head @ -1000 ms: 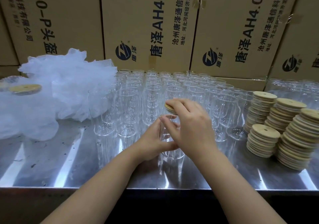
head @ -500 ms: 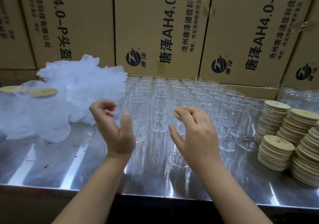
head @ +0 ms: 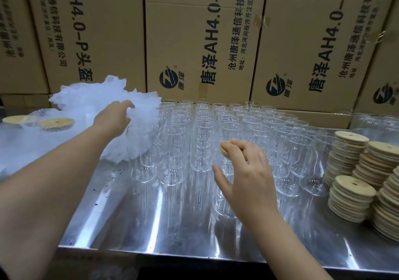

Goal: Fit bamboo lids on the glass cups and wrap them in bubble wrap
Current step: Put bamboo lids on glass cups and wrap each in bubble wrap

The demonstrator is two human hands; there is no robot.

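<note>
From my feed, the left arm stretches forward and to the left across the bench, nearly straight at the elbow. The left hand has its back turned up and its fingers curled into the edge of the heap of bubble wrap, pinching a fold of it where the heap meets the first rows of glass. The right forearm comes in from the lower right, wrist slightly bent. The right hand hangs over the nearest glass cup, which stands on the bench in front of the rows; its fingers curl down over the bamboo lid sitting at the mouth of that cup, while the thumb sticks out to the left, clear of the glass. I cannot tell whether the lid is fully seated. Behind it the empty cups stand packed in rows toward the cardboard boxes. The spare lids sit in stacks at the right end of the bench, well apart from either hand. On the far left two lidded cups lie in wrap
</note>
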